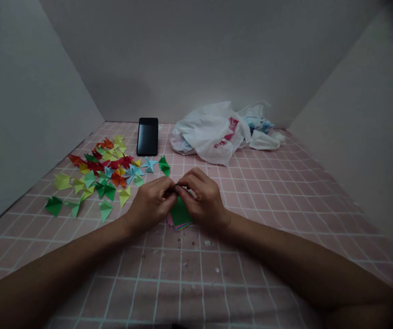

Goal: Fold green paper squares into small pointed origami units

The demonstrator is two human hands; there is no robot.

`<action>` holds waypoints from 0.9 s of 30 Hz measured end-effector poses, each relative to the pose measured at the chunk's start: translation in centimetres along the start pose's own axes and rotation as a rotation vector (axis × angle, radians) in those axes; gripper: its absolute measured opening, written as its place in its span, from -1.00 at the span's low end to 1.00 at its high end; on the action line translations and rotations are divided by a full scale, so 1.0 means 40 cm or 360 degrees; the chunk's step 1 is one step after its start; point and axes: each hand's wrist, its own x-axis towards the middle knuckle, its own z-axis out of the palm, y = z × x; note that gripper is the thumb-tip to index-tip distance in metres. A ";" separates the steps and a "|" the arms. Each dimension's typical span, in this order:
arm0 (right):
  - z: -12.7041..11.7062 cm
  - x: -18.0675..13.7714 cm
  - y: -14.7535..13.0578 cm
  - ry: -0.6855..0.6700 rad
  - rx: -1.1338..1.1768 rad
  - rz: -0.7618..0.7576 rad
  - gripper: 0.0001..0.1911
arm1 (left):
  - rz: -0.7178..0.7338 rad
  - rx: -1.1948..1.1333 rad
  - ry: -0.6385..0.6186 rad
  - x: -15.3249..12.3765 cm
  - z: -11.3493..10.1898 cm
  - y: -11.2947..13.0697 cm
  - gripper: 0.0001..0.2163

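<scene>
Green paper [180,212] lies on a small stack of coloured sheets, directly under both hands at the table's middle.
Left hand [150,203] and right hand [201,198] pinch together above it, fingertips meeting; folded pieces [103,176] lie farther left, phone [147,136] and plastic bag [210,132] beyond.

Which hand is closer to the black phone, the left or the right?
Left. The left hand lies almost straight below the phone; the right hand is farther right, beside the green paper stack.

Black phone [147,136], white plastic bags [213,131]
</scene>
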 end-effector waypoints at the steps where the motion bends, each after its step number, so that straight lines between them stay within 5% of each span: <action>1: -0.002 0.001 -0.001 -0.0013 -0.0007 -0.0020 -0.82 | 0.0026 0.0026 -0.0015 0.000 0.000 0.000 -0.86; 5: -0.007 0.009 0.000 0.0008 0.0087 -0.0027 -0.80 | -0.0067 -0.0123 0.0013 0.000 0.001 -0.004 -0.89; 11: -0.005 0.020 0.020 0.0073 0.0269 0.0159 -0.86 | -0.0568 -0.1000 0.0220 0.002 0.006 -0.013 -0.93; 27: -0.005 0.015 -0.005 -0.0053 0.0370 0.0025 -0.86 | -0.0316 -0.0868 0.0375 0.001 0.007 -0.031 -0.99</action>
